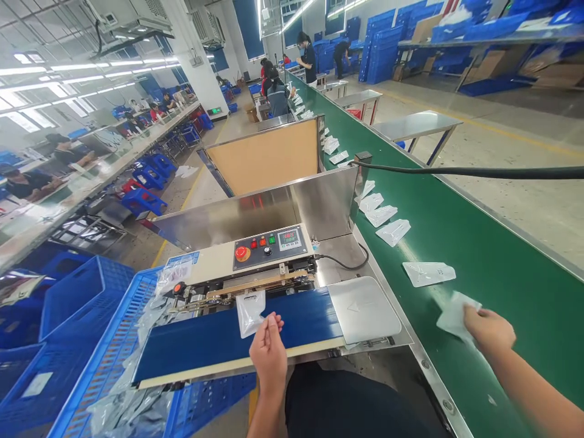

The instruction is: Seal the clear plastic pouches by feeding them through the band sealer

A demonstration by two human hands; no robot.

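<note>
Head view: left hand (269,350) pinches a pouch (250,316) at the band sealer (269,249), right hand (493,331) a second pouch (454,315); crated pouches (155,304) at eight o'clock seem done, conveyor pouches (393,233) at three pending.

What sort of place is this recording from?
Most likely a factory packing floor: a green conveyor belt bears white pouches, a machine with a control panel stands beside it, and blue crates are stacked beyond.

Pouch (456,312) in R hand (491,330) blurred, cable (474,173) cut off @ R edge, display digits (289,235) prob. too small
</note>
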